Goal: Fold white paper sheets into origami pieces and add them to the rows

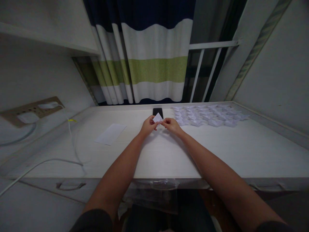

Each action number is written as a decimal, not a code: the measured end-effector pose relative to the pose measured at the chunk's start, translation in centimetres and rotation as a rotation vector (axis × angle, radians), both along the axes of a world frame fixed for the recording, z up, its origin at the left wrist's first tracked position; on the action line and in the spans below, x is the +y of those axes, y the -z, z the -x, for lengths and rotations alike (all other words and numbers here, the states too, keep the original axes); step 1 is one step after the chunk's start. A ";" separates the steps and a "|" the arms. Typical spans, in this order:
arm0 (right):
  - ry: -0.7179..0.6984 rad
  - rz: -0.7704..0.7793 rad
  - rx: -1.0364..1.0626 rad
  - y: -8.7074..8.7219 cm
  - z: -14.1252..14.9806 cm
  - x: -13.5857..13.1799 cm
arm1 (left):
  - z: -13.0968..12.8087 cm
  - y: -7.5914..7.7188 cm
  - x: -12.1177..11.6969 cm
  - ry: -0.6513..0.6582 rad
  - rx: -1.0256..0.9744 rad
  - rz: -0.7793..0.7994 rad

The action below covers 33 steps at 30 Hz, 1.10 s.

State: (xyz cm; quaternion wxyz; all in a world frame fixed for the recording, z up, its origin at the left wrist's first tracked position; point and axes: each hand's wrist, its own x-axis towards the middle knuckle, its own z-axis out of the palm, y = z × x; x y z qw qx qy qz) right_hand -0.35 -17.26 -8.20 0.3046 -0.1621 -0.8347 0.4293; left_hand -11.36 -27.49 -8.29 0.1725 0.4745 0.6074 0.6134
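Note:
A small folded piece of white paper (157, 118) is held up between my two hands over the desk, one pointed corner facing away from me. My left hand (147, 125) pinches its left side, thumb in front. On the right edge, the thumb and fingertips of my right hand (171, 125) close on the same paper. Just behind the hands lies a black phone-like slab (157, 111), partly covered by the paper. Sheets of plain white paper (111, 134) rest flat to the left. Rows of several folded white paper pieces (207, 115) stand at the back right.
The white desk (164, 161) runs up to a curtain (156, 71) and a white window rail (213, 45). White cables (48, 161) cross the left side from a wall socket strip (33, 111). Drawer handles (70, 186) sit under the front edge.

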 end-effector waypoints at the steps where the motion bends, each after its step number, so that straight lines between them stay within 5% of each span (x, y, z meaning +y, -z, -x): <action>1: -0.020 0.011 -0.009 0.0 0.0 0.0 | 0.0 0.0 0.0 -0.005 0.003 0.000; 22: 0.018 -0.046 0.048 -0.1 0.1 -0.8 | -0.3 -0.1 -0.6 -0.250 0.412 0.065; 33: -0.069 0.071 0.053 -0.4 0.1 -0.9 | 0.3 0.6 -0.2 -0.062 0.176 -0.006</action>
